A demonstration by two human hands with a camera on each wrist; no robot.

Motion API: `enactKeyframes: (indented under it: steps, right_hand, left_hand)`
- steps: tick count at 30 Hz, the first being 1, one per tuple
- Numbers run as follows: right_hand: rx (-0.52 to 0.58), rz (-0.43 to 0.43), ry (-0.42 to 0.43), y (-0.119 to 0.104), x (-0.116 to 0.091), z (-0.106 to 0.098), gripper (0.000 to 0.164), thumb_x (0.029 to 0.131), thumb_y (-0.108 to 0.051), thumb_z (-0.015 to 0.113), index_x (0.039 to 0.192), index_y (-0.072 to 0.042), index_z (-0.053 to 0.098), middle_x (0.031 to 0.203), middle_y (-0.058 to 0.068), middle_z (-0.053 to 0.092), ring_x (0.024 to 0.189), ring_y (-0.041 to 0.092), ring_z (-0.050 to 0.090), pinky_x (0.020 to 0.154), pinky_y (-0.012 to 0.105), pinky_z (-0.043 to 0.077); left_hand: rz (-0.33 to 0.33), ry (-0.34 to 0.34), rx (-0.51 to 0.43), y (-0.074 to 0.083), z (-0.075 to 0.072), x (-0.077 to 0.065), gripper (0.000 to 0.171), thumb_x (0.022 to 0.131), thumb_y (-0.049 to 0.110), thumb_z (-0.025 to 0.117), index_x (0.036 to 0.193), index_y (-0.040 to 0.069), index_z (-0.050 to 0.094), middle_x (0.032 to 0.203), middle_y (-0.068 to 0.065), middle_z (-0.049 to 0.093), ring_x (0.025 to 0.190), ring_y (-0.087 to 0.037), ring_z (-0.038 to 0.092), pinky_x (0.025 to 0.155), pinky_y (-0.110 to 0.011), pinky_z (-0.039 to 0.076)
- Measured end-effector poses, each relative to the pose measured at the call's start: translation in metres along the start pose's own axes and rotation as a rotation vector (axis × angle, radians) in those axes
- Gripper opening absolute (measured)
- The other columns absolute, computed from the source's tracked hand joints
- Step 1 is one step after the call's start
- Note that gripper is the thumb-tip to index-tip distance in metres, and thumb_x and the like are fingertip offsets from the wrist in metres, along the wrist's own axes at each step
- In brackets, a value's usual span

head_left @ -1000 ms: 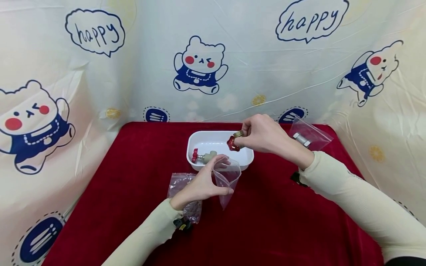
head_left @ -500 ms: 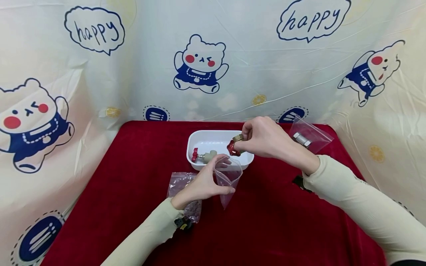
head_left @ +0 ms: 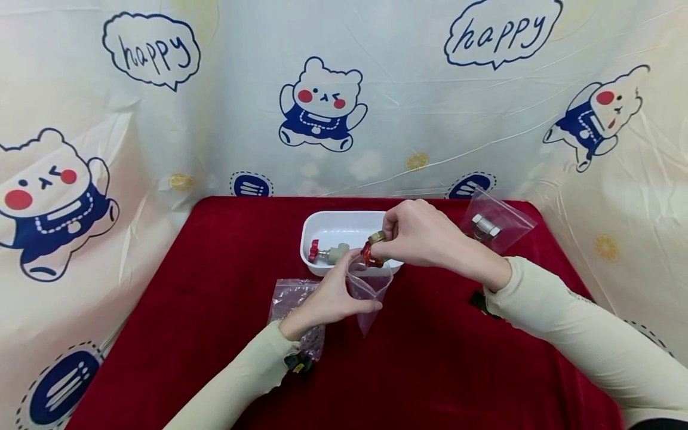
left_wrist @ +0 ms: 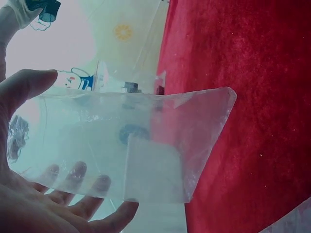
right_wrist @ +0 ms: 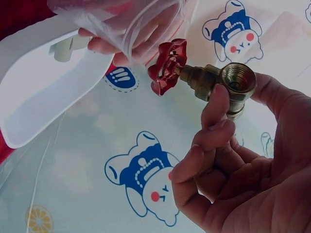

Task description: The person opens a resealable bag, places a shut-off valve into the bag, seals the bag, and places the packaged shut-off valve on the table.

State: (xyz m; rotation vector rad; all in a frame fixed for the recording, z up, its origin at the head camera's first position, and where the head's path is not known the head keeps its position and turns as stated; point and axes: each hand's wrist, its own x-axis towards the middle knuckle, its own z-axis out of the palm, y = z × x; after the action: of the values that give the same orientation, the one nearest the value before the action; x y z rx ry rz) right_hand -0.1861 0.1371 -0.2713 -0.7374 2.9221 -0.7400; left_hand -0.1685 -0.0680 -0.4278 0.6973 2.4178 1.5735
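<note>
My left hand (head_left: pixel 326 298) holds a clear plastic bag (head_left: pixel 369 292) by its sides, thumb on the near side and fingers behind. The bag's mouth gapes upward, and its pointed lower corner hangs down. In the left wrist view the bag (left_wrist: pixel 97 131) looks clear and has nothing in it. My right hand (head_left: pixel 427 233) pinches a brass valve (right_wrist: pixel 204 80) by its threaded body. The valve's red handwheel (right_wrist: pixel 167 68) points at the bag's mouth, right at the rim in the head view.
Behind the hands stands a white tray (head_left: pixel 344 222) with a red-handled valve (head_left: pixel 335 254) lying in it. A crinkled plastic bag (head_left: pixel 290 291) lies under the left wrist. At the back right, a zip bag (head_left: pixel 510 224) contains a metal fitting (head_left: pixel 485 226).
My right hand has lowered the brass valve down and slightly left, to the bag's mouth. The left hand and the bag have barely moved.
</note>
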Motion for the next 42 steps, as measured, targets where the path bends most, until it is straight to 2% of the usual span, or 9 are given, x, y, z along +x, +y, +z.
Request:
enactKeyframes:
  steps: [11,21,28,35,42]
  right_hand:
    - [-0.06,0.024,-0.075,-0.004,0.001,0.012,0.026,0.078,-0.029,0.08,0.061,-0.02,0.063,0.054,-0.007,0.05,0.055,0.013,0.047,0.049,0.03,0.038]
    - [-0.085,0.042,-0.136,-0.006,0.003,0.018,0.027,0.079,-0.031,0.08,0.059,-0.02,0.063,0.052,-0.008,0.049,0.054,0.012,0.046,0.048,0.03,0.038]
    - [-0.113,0.063,-0.18,-0.005,0.007,0.026,0.03,0.077,-0.027,0.077,0.054,-0.021,0.058,0.05,-0.01,0.041,0.054,0.01,0.04,0.046,0.029,0.033]
    - [-0.129,0.057,-0.205,-0.003,0.011,0.037,0.042,0.074,-0.027,0.079,0.051,-0.021,0.045,0.049,-0.01,0.031,0.051,0.009,0.029,0.045,0.027,0.025]
    - [-0.165,0.056,-0.213,-0.003,0.016,0.045,0.042,0.073,-0.025,0.078,0.05,-0.02,0.043,0.047,-0.011,0.029,0.054,0.009,0.029,0.045,0.028,0.026]
  left_hand:
    - [-0.01,0.049,-0.002,0.002,0.003,0.002,0.104,0.074,0.028,0.094,0.159,0.009,0.036,0.147,-0.009,0.054,0.131,-0.023,0.053,0.111,-0.048,0.042]
    - [0.03,0.08,-0.046,0.002,0.007,0.003,0.095,0.074,0.023,0.095,0.15,0.013,0.04,0.135,-0.004,0.059,0.119,-0.019,0.059,0.103,-0.042,0.049]
    - [0.037,0.075,-0.067,0.002,0.01,0.004,0.098,0.076,0.023,0.094,0.153,0.008,0.036,0.145,-0.007,0.054,0.127,-0.02,0.056,0.109,-0.045,0.044]
    - [0.038,0.083,-0.067,0.001,0.012,0.003,0.101,0.074,0.023,0.095,0.155,0.01,0.036,0.151,-0.008,0.051,0.135,-0.02,0.051,0.114,-0.049,0.039]
    - [0.035,0.092,-0.067,0.002,0.014,0.002,0.099,0.074,0.025,0.094,0.153,0.014,0.036,0.152,-0.007,0.051,0.137,-0.017,0.05,0.115,-0.045,0.038]
